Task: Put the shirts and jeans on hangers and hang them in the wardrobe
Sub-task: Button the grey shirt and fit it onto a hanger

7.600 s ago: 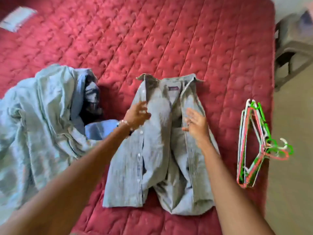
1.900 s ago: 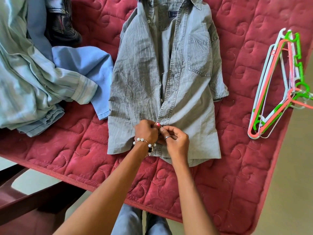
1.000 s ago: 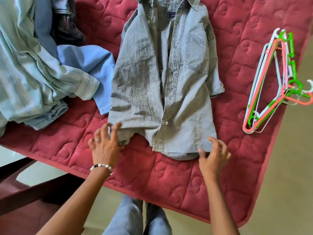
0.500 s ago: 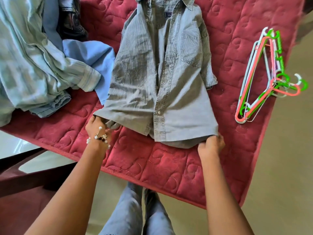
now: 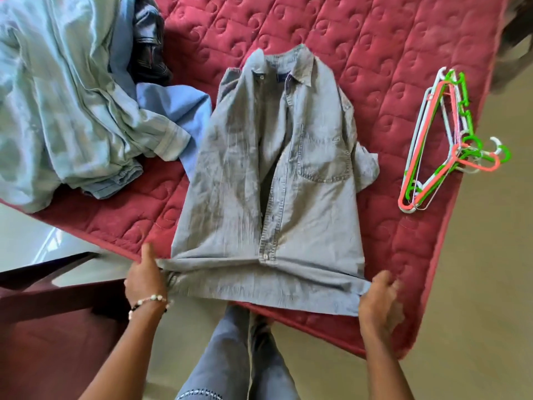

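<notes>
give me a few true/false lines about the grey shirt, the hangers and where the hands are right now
1. Both hands hold the bottom hem of the grey shirt. True: the left hand grips the left corner and the right hand the right corner.
2. The shirt already hangs on a hanger. False: it lies flat on the red mattress, with its hem drawn over the edge.
3. The bunch of hangers lies to the right of the shirt. True.
4. The hangers rest on top of the shirt. False: they lie apart from it, near the mattress's right edge.
5. The pile of other clothes lies to the shirt's left. True.
</notes>
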The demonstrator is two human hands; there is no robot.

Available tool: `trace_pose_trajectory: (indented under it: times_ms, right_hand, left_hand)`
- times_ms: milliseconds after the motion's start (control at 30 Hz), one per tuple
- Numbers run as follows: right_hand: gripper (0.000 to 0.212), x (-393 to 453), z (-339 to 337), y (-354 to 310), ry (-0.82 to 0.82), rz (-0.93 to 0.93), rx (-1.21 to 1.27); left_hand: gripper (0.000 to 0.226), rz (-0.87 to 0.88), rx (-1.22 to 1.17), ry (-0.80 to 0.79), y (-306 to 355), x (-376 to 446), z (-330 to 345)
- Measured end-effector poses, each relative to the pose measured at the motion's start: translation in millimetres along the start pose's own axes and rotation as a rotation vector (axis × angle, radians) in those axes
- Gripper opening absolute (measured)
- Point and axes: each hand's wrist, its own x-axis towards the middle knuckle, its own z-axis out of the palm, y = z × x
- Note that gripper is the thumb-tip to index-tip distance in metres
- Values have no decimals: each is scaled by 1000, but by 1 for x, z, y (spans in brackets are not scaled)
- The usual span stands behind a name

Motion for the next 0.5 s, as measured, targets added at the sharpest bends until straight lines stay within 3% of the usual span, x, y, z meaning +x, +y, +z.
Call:
trace_pose_trajectory:
  times_ms: [100,200,300,367,433,500]
  right_hand:
    - [23,-23,11,-13,138,-82,-81]
    - [38,-40,15,-31,239,-103,33]
    - [49,-52,21,-46,235,181,363]
    - [45,-56,24,-56,116,501,694]
    - [26,-56,26,-68,-19,780,1162]
    - [12,-58,27,-77,-112,840,1476]
  left_hand:
    - [47,-63,5,67,0,-15,15]
    - [46,-284,-124,122,14,-29,19]
    - [50,-761,-546,44,30,-38,11]
    - [41,-956,-876,-97,40,-42,13]
    - [31,-956,-1313,-281,54,-48,14]
    - [32,-881,-1513,-322,66,-51,21]
